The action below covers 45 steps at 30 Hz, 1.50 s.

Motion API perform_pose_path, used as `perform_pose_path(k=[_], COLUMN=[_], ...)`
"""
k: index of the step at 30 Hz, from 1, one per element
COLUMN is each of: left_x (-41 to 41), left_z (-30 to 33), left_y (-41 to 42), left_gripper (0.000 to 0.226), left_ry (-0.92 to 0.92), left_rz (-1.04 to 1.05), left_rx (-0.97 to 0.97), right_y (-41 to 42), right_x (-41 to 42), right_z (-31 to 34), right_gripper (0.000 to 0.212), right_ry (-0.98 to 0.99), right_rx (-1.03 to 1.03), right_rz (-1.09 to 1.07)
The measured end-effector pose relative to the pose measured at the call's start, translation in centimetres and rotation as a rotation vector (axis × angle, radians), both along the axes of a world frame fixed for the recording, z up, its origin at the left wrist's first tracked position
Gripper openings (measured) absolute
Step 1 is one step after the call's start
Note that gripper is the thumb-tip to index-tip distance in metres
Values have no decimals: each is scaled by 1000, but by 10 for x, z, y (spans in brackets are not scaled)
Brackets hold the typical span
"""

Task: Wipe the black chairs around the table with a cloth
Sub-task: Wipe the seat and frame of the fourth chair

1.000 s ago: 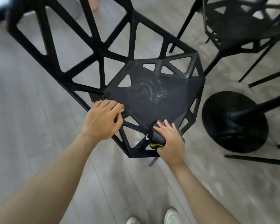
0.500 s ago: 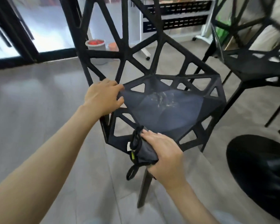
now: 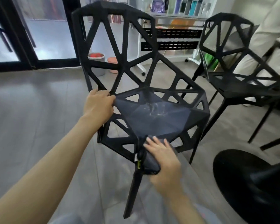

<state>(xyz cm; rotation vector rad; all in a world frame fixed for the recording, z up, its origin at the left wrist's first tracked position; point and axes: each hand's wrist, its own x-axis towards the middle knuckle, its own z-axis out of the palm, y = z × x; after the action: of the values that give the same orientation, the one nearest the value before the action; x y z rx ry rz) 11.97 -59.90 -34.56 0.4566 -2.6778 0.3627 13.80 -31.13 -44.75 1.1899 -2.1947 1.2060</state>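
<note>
Your cloth (image 3: 149,160), a dark folded wad with a yellow-green tag at its edge, sits pressed against the front corner of the nearest black chair (image 3: 152,120), where a second ago it lay on the same front edge seen from almost straight above. Your view has lifted since then, so the whole faceted backrest and its triangular cut-outs now show (the chair itself appears to have turned little). Your right hand (image 3: 164,160) curls over the cloth and grips it against the frame; your left hand (image 3: 99,106) still clasps the seat's rear left rim, steadying it. Pale smears remain on the matte, angular seat panel, so the seat probably awaits its wipe. The chair reads as hard moulded plastic, slim legs tapering to grey plank flooring. A second black chair (image 3: 233,88) stands just beside it to the right, a round black table base (image 3: 249,180) nearer you.
</note>
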Motion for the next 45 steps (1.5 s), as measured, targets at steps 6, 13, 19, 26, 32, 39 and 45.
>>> perform_pose_path(k=[6, 13, 19, 26, 32, 39, 45], left_x=[1, -2, -1, 2, -1, -1, -3], left_z=[-5, -6, -9, -7, -8, -8, -12], left_y=[-4, -1, -4, -3, -4, -6, -11], left_gripper=[17, 35, 45, 40, 38, 35, 31], left_ry=[53, 95, 22, 43, 51, 28, 41], left_rz=[-32, -16, 21, -27, -27, -44, -55], left_rx=[16, 6, -7, 17, 34, 52, 32], right_y=[20, 40, -6, 49, 68, 44, 78], right_x=[-54, -100, -5, -104, -166, -88, -141], right_z=[-2, 10, -5, 1, -2, -5, 0], right_gripper=[62, 56, 41, 59, 62, 67, 80], right_ry=[270, -174, 129, 101, -404, -110, -5], right_rx=[111, -100, -71, 33, -129, -34, 171], right_rz=[86, -337, -13, -48, -346, -157, 18])
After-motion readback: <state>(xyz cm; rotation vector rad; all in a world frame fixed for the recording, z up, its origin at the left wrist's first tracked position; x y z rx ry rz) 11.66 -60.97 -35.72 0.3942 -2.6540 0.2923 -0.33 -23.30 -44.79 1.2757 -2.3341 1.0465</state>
